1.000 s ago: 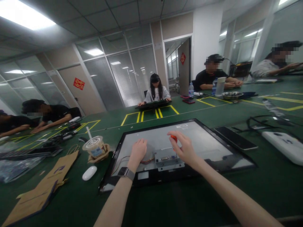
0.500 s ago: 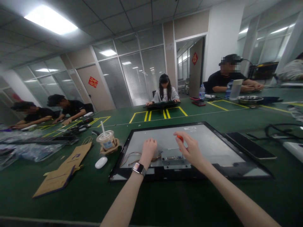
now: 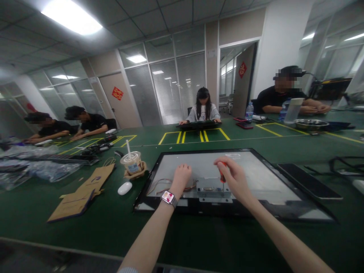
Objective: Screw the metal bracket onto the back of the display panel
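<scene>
A flat display panel [image 3: 182, 161] with a black frame and grey back lies on the table before me. At its near edge sits a metal bracket [image 3: 214, 188] holding a connector board. My right hand [image 3: 235, 177] grips a screwdriver [image 3: 223, 174] by its orange-red handle, almost upright, its thin shaft pointing down at the bracket's right part. Whether the tip touches a screw is too small to tell. My left hand [image 3: 182, 176], fingers curled under, is over the panel left of the bracket, near thin brown wires [image 3: 156, 184]. Its fingertips and anything in them are hidden.
On the left are a drink cup [image 3: 131, 163] in a cardboard holder, a white case [image 3: 125, 188] and a brown paper bag [image 3: 82, 195]. A black phone-like slab [image 3: 309, 181] lies right of the panel. Several people sit around the green table [image 3: 93, 237].
My right hand has turned, bringing the screwdriver nearly upright with its shaft down at the bracket. My left hand stays by the bracket. The whole view has shifted slightly.
</scene>
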`<state>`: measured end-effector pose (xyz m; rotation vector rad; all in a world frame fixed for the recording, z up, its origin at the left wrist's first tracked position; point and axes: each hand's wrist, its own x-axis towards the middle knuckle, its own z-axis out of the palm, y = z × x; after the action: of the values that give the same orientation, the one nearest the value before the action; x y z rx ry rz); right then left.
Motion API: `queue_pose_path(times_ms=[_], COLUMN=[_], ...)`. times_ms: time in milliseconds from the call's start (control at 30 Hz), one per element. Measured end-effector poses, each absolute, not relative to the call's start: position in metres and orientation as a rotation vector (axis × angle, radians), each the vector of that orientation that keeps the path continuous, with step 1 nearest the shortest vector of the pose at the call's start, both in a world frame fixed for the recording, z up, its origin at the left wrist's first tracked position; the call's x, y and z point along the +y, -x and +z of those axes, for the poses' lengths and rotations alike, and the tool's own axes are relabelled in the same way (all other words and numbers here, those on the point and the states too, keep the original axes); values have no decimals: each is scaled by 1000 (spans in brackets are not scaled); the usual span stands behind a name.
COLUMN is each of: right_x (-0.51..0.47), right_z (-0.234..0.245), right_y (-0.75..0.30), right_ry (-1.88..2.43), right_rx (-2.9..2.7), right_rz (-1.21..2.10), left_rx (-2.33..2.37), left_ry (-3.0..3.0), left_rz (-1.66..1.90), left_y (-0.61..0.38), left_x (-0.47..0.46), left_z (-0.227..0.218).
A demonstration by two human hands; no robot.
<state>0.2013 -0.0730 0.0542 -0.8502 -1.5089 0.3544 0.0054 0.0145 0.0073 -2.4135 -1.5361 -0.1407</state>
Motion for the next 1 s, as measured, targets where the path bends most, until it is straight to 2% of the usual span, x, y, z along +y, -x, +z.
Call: queue_pose_path(times_ms=[200, 433, 567, 833, 1000], right_x=[-70, -68, -67, -65, -65], right_z=[59, 56, 57, 57, 55], right_y=[-204, -205, -204, -205, -206], right_ry=[828, 773, 758, 783, 792], right_rx=[-1425, -1416, -1393, -1378, -1364], right_rz=[597, 661, 673, 664, 669], left_rx=[-1607, -1773, -1885, -2035, -1921], left_ry=[2490, 2618, 2672, 2420, 2215], left_rz=[-369, -920, -1425, -2706, -3236], left_y=[10, 28, 24, 26, 24], left_x=[24, 35, 42, 39, 28], left_z=[3, 0, 0, 16, 26])
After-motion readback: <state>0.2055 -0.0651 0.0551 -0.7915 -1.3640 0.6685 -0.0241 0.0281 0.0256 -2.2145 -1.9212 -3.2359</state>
